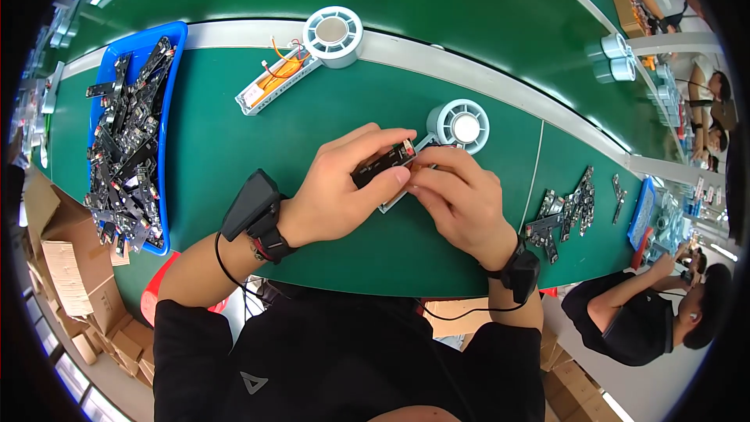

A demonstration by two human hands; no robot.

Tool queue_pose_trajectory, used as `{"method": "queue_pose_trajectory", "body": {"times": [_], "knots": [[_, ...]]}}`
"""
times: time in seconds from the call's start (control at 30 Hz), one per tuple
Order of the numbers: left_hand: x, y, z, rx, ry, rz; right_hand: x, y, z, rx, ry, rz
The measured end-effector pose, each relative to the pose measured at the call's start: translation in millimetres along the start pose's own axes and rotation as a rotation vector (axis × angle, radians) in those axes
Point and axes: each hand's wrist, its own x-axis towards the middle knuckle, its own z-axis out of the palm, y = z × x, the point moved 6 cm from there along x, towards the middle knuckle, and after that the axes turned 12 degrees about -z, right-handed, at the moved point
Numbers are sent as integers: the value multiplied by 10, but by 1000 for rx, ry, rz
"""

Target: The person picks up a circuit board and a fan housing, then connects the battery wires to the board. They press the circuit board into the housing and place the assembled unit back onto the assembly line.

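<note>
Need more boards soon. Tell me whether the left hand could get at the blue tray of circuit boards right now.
Probably yes, once freed. The left hand is gripping a black circuit board with the right hand. The blue tray lies open on its left, with bare green table between.

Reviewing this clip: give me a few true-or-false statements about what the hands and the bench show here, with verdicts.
1. The left hand holds a black circuit board. True.
2. The blue bin of black boards sits to the person's right. False: it is on the left.
3. The right hand rests flat on the green table, away from the board. False: its fingers meet the board.
4. A white round fan part lies just beyond the hands. True.
</note>
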Motion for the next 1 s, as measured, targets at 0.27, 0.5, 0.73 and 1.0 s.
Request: {"method": "queue_pose_trajectory", "body": {"times": [0.27,0.5,0.73,1.0], "knots": [[-85,-85,26,-120,49,-87,-70,72,47,142,226,241],[-128,68,113,20,85,8,25,-29,50,-138,299,82],[-130,74,102,116,65,80,18,-64,10,-223,264,108],[-137,185,150,360,96,159,34,-132,53,-441,102,104]]}}
